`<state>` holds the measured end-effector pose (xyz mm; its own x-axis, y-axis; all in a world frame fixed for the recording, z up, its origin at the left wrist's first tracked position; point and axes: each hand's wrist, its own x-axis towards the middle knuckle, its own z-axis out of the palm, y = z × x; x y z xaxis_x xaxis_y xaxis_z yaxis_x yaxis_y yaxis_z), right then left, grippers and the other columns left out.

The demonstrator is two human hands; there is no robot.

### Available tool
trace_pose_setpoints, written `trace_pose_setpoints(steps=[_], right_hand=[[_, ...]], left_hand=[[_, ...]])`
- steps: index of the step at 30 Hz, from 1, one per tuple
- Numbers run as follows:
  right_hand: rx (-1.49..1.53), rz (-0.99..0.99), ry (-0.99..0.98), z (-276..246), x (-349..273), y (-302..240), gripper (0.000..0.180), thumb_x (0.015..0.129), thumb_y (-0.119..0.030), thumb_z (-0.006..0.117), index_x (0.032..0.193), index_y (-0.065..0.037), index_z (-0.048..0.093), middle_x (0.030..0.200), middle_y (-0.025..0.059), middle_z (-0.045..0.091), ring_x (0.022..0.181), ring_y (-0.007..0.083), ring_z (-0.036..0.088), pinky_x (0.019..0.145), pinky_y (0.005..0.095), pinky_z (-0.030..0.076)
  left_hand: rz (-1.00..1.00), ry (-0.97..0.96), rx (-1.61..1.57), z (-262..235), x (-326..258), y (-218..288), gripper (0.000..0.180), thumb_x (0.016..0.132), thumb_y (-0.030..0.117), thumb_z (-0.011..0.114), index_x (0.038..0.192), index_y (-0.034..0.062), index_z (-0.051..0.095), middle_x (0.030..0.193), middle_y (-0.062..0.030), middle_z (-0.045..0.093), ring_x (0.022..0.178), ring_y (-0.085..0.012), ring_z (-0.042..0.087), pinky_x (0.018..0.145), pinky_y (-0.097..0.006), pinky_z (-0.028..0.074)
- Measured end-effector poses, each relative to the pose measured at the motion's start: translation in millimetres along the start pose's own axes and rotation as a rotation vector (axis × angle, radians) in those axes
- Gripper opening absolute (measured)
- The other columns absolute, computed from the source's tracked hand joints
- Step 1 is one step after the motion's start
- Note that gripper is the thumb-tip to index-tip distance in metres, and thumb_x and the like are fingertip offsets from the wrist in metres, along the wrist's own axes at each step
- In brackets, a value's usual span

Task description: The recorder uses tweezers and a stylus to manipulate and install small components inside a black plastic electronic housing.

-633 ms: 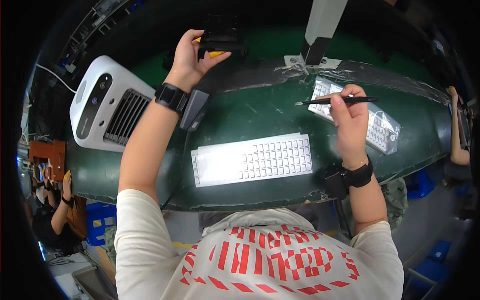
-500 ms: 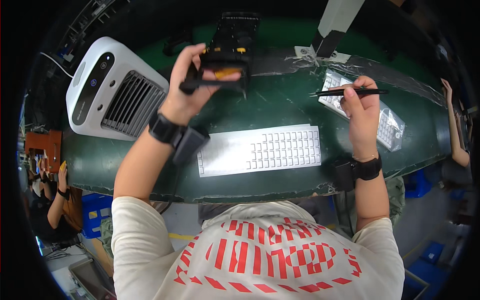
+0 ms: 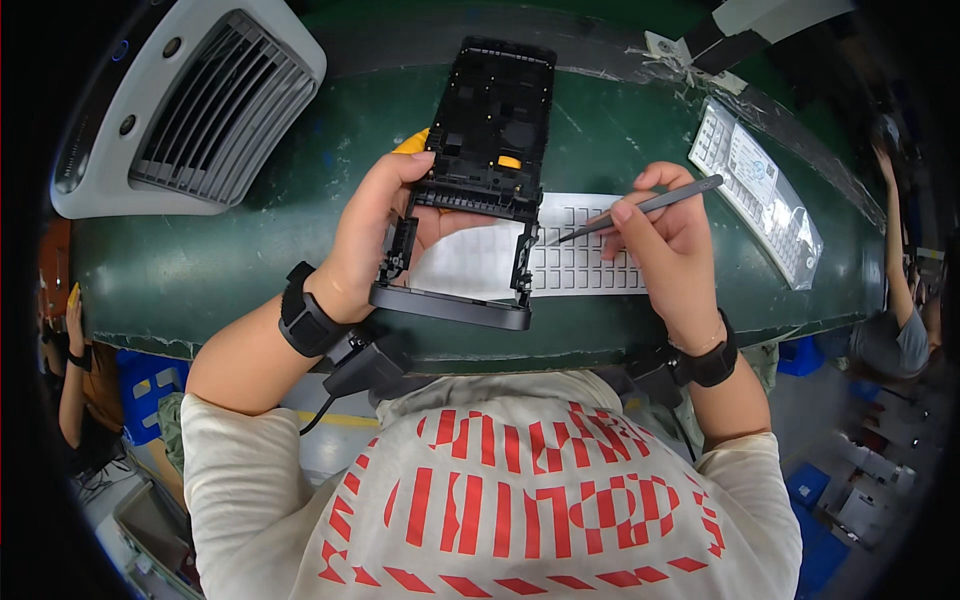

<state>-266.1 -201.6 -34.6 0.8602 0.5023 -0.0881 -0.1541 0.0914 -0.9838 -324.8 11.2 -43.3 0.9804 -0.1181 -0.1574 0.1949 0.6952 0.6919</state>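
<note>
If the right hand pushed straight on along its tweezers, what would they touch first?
Probably the black frame, at its right side; depth is unclear, so possibly the white sheet beneath.

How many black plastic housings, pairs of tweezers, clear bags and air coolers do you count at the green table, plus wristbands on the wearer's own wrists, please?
Black plastic housing: 1
Pair of tweezers: 1
Clear bag: 1
Air cooler: 1
Black wristbands: 2
Total: 6

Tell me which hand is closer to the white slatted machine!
Left. The left hand, holding a black frame, is to the lower right of the white machine; the right hand, with tweezers, is farther right.
</note>
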Motion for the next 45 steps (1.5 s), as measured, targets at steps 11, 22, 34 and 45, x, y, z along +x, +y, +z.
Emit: trace_pose_setpoints(steps=[11, 22, 34, 45], right_hand=[[-0.081, -0.052, 0.045, 1, 7, 13, 0.023, 0.076, 0.002, 0.049, 0.091, -0.004, 0.032, 0.071, 0.005, 0.05, 0.062, 0.0074, 0.052, 0.048, 0.0175, 0.045], [0.188, -0.046, 0.082, -3, 7, -5, 0.019, 0.079, -0.009, 0.047, 0.093, -0.005, 0.034, 0.061, 0.0074, 0.052, 0.046, 0.005, 0.039, 0.05, 0.0198, 0.035], [-0.027, -0.223, 0.002, 35, 19, -33, 0.024, 0.08, -0.012, 0.044, 0.098, -0.002, 0.031, 0.068, 0.0073, 0.051, 0.062, 0.012, 0.052, 0.06, 0.0202, 0.039], [-0.099, -0.323, -0.045, 28, 12, -13, 0.023, 0.079, -0.008, 0.045, 0.096, -0.001, 0.032, 0.069, 0.0077, 0.051, 0.063, 0.0161, 0.053, 0.066, 0.0325, 0.046]], left_hand=[[-0.032, 0.008, -0.008, -8, -2, -3, 0.041, 0.081, 0.022, 0.03, 0.108, -0.0069, 0.038, 0.103, -0.0185, 0.049, 0.095, -0.0262, 0.05, 0.087, -0.036, 0.036], [0.021, 0.011, 0.192, -6, -10, 4, 0.041, 0.08, 0.022, 0.033, 0.112, -0.0028, 0.035, 0.1, -0.0148, 0.051, 0.088, -0.0224, 0.052, 0.078, -0.032, 0.042], [-0.018, -0.183, 0.242, 17, -32, -4, 0.075, 0.068, -0.004, 0.053, 0.125, 0.0065, 0.005, 0.115, -0.0144, 0.037, 0.1, -0.0214, 0.046, 0.077, -0.034, 0.044], [0.04, -0.275, 0.317, 18, -34, -13, 0.079, 0.067, -0.008, 0.052, 0.126, 0.0072, 0.002, 0.117, -0.0149, 0.037, 0.105, -0.0193, 0.042, 0.086, -0.032, 0.035]])
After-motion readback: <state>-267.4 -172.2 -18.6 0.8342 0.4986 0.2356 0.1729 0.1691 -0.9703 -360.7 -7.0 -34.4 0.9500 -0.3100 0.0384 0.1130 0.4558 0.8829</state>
